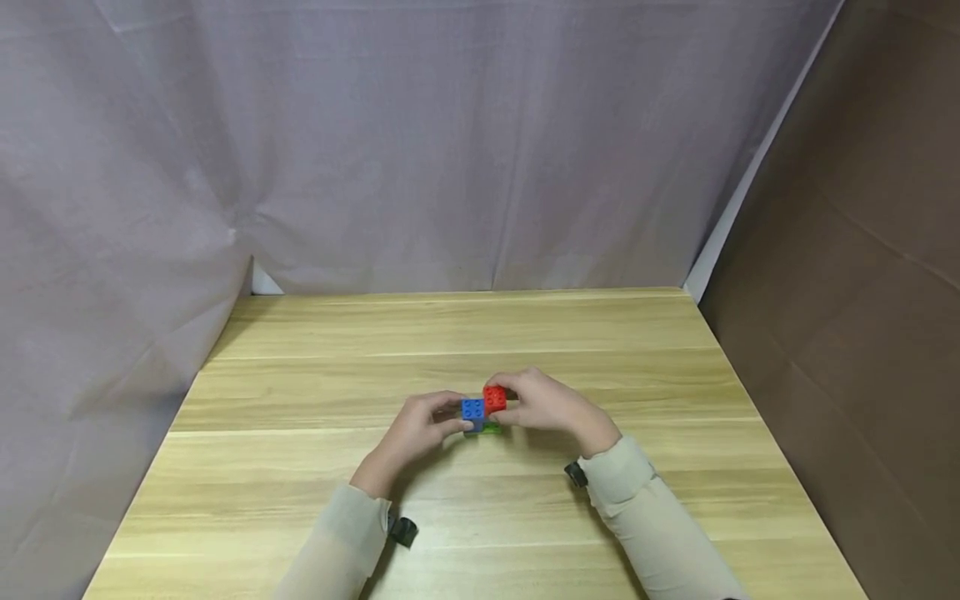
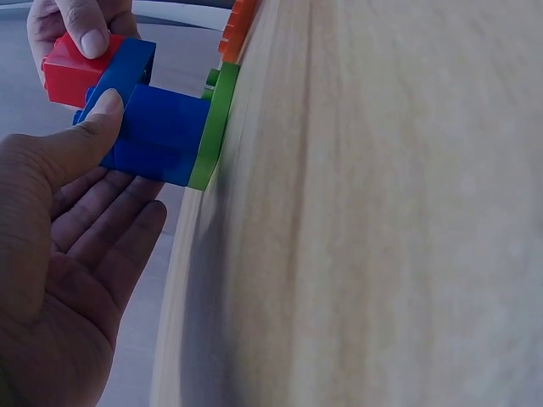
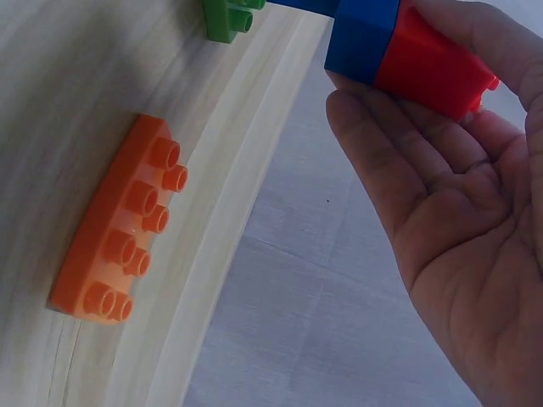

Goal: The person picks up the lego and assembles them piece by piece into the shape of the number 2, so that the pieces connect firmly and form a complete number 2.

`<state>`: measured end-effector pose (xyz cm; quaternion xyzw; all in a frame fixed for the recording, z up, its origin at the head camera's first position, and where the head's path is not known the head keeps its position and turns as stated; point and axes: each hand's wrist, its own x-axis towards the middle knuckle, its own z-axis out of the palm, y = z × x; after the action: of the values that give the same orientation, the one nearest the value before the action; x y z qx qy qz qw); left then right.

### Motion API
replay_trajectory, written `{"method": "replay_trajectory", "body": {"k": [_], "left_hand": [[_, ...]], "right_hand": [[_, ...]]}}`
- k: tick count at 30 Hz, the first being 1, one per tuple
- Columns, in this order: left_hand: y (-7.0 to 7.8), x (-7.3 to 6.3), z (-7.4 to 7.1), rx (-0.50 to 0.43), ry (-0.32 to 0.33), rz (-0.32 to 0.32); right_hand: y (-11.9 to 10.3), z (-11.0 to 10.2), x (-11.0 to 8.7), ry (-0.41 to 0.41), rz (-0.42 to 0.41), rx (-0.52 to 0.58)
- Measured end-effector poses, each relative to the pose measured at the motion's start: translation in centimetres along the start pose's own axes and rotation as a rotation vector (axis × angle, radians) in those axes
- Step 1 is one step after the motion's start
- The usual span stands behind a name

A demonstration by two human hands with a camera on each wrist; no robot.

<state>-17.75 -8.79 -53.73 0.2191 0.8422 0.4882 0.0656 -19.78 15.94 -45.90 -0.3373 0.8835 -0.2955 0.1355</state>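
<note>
A small stack of toy building bricks stands on the table. Its base is a thin green brick (image 2: 214,127), with a blue brick (image 2: 165,131) above it and another blue brick (image 2: 127,72) on top, which juts out to the right. On that jutting end sits a red brick (image 1: 494,397). My left hand (image 1: 423,427) pinches the blue bricks from the left, its thumb across their near side. From the right, my right hand (image 1: 543,406) pinches the red brick between thumb and fingers. Whether the red brick is fully pressed down cannot be told.
An orange brick (image 3: 110,229) with two rows of studs lies on the wooden table (image 1: 480,500) to the right of the stack, hidden by the right hand in the head view. Grey cloth (image 1: 450,150) hangs behind the table, and a brown panel (image 1: 862,250) stands to the right.
</note>
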Motion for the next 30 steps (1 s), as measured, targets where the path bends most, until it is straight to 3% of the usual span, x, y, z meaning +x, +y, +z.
{"method": "replay_trajectory", "body": {"k": [14,30], "left_hand": [[-0.3,0.0,0.1,-0.003,-0.006,0.009],[-0.1,0.0,0.2,0.011,0.003,0.003]], "right_hand": [[0.7,0.1,-0.3,0.023,-0.056,-0.011],[1.8,-0.2,-0.9,0.042,-0.028,-0.007]]}}
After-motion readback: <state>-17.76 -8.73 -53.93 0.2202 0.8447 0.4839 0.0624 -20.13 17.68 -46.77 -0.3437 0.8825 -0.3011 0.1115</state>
